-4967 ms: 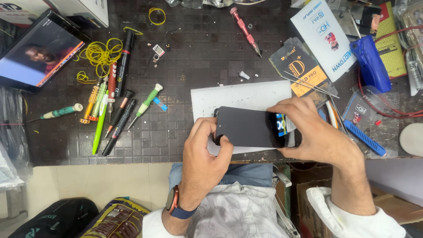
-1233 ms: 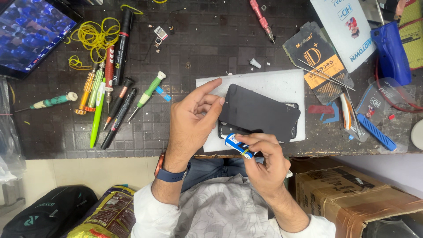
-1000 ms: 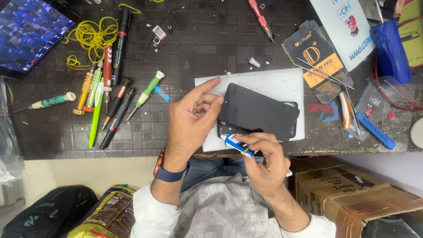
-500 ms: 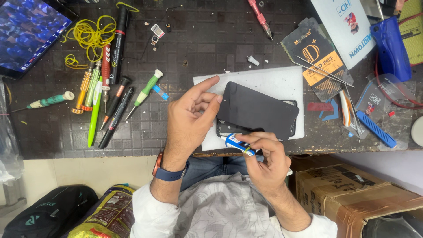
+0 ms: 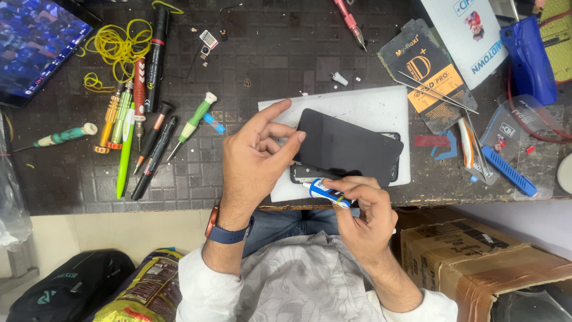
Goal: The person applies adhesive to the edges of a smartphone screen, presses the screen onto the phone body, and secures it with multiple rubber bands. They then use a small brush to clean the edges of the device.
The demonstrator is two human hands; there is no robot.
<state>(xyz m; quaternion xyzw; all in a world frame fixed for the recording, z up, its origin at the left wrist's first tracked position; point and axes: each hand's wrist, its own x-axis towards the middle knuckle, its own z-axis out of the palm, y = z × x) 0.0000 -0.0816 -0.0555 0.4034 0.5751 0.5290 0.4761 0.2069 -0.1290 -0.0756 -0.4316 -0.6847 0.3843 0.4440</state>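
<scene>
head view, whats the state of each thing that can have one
phone screen panel: dark, lifted at the near edge off the phone body
left hand: steadying the panel's left edge
right hand: gripping a small blue and white tube, nozzle at the gap between panel and body
tablet: switched on, picture showing
green screwdriver: lying idle on the table
cardboard box: shut

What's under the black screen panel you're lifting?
Under the black screen panel, the phone body shows only as a thin edge on the white mat. Its inside is covered.
</scene>
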